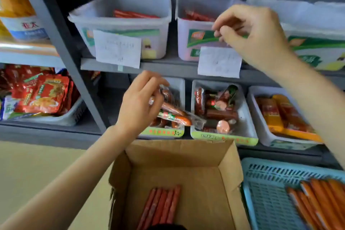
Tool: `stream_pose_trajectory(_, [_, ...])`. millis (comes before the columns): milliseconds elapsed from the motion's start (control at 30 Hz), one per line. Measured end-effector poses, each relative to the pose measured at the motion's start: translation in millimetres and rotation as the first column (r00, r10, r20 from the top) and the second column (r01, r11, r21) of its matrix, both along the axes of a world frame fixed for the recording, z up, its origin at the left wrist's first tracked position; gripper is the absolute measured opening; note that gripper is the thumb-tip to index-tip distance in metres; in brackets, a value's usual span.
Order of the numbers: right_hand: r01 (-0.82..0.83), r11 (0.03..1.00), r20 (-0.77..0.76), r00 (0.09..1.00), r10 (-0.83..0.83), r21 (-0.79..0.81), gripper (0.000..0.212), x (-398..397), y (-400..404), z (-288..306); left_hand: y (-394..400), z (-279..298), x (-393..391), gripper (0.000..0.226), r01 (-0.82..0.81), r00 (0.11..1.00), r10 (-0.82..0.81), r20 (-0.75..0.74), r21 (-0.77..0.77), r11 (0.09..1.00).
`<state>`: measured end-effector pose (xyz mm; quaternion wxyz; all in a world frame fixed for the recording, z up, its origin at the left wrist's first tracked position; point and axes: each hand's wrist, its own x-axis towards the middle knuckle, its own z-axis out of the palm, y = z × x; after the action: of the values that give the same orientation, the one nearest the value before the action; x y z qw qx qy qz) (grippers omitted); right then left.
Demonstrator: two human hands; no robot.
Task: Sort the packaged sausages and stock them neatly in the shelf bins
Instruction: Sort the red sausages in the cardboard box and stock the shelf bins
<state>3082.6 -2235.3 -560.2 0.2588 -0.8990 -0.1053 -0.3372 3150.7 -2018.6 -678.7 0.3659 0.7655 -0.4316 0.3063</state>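
Note:
My left hand (139, 102) reaches into the lower left white bin (179, 82) and grips a clear-wrapped packaged sausage (174, 116) lying on top of others there. My right hand (252, 33) is raised in front of the upper middle bin (183, 30), fingers pinched together with nothing visible in them. That bin holds red sausage packs (197, 16). Below me stands an open cardboard box (186, 155) with a few long red sausages (162, 205). A blue basket (261, 183) at the right holds several orange sausages (321, 201).
The lower middle bin (247, 129) holds mixed dark sausage packs, and the lower right bin (256, 112) orange and red ones. The upper left bin (121, 22) and upper right bin (317, 24) sit on the shelf. Paper labels (117, 48) hang in front. Red snack bags (46, 93) fill the left shelf.

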Motion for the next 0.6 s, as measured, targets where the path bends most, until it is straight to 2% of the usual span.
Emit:
stream_pose_trajectory(67, [-0.098,0.995,-0.168,0.981,0.099,0.015,0.014,-11.7,20.4,-76.1,17.7,-74.8,-13.8,0.018,-0.030,0.971,0.075,-0.227,0.199,0.980])
stream_pose_trajectory(100, [-0.130,0.991,-0.319,0.940,0.116,-0.022,0.015,-16.0,29.7,-121.1,24.2,-109.3,-19.9,0.024,-0.012,0.931,0.144,-0.336,0.366,0.931])
stream_pose_trajectory(167, [-0.212,0.970,-0.662,0.745,0.081,-0.119,0.028,-23.6,45.0,-213.2,34.0,-176.8,-31.5,0.039,0.064,0.841,0.335,-0.425,0.694,0.717])
stream_pose_trajectory(200, [-0.283,0.942,-0.769,0.638,0.045,-0.179,0.037,-28.6,50.4,-255.4,38.0,-204.7,-39.5,0.045,0.113,0.788,0.434,-0.437,0.795,0.595])
stream_pose_trajectory(233, [-0.358,0.904,-0.829,0.559,0.008,-0.232,0.046,-33.4,55.8,-292.3,41.1,-228.3,-49.2,0.050,0.177,0.715,0.522,-0.465,0.843,0.508])
stream_pose_trajectory(300, [-0.508,0.798,-0.881,0.470,-0.060,-0.325,0.059,-44.3,68.9,-347.3,44.7,-268.5,-71.9,0.062,0.314,0.541,0.645,-0.540,0.841,0.441])
stream_pose_trajectory(367, [-0.636,0.687,-0.910,0.404,-0.091,-0.351,0.059,-53.9,87.4,-382.4,48.7,-298.3,-90.4,0.078,0.394,0.455,0.701,-0.550,0.830,0.395])
stream_pose_trajectory(400, [-0.679,0.643,-0.916,0.391,-0.091,-0.354,0.055,-58.5,96.1,-395.5,51.6,-309.2,-96.5,0.084,0.394,0.464,0.709,-0.531,0.841,0.372])
stream_pose_trajectory(467, [-0.681,0.615,-0.898,0.428,-0.104,-0.396,0.047,-64.6,102.2,-410.4,56.0,-317.0,-96.7,0.087,0.335,0.540,0.690,-0.483,0.875,0.350])
stream_pose_trajectory(533, [-0.655,0.603,-0.874,0.458,-0.161,-0.455,0.043,-68.1,98.0,-417.6,58.2,-322.7,-94.6,0.088,0.319,0.519,0.701,-0.489,0.872,0.372])
stream_pose_trajectory(600, [-0.630,0.588,-0.854,0.459,-0.245,-0.507,0.041,-70.7,87.5,-419.7,55.5,-323.1,-94.2,0.097,0.320,0.509,0.718,-0.475,0.879,0.354])
